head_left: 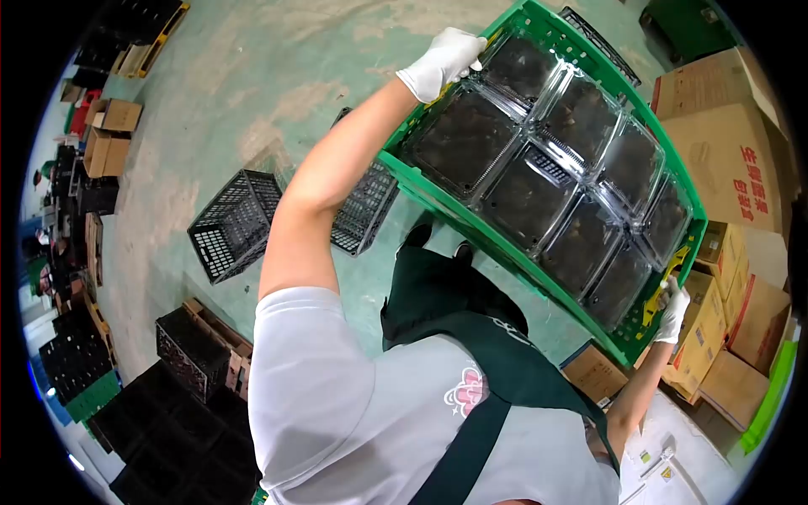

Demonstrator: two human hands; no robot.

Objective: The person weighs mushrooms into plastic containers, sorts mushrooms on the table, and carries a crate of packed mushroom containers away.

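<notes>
A green plastic crate (404, 181) is held up in front of me, tilted in my view. Inside sit several clear plastic clamshell boxes (526, 194) with dark bottoms; what they contain, if anything, I cannot make out. My left hand (448, 61), in a white glove, is closed around the crate's upper left end. At the opposite end, my right hand (672, 313), also gloved in white, grips the lower right rim beside a yellow handle piece (655, 301).
Black mesh crates (236, 225) stand on the green floor (202, 109) to the left. Stacked cardboard boxes (715, 126) rise close on the right. More black crates (181, 429) fill the lower left, by a wooden pallet (220, 328). A white appliance-like surface (673, 459) is at lower right.
</notes>
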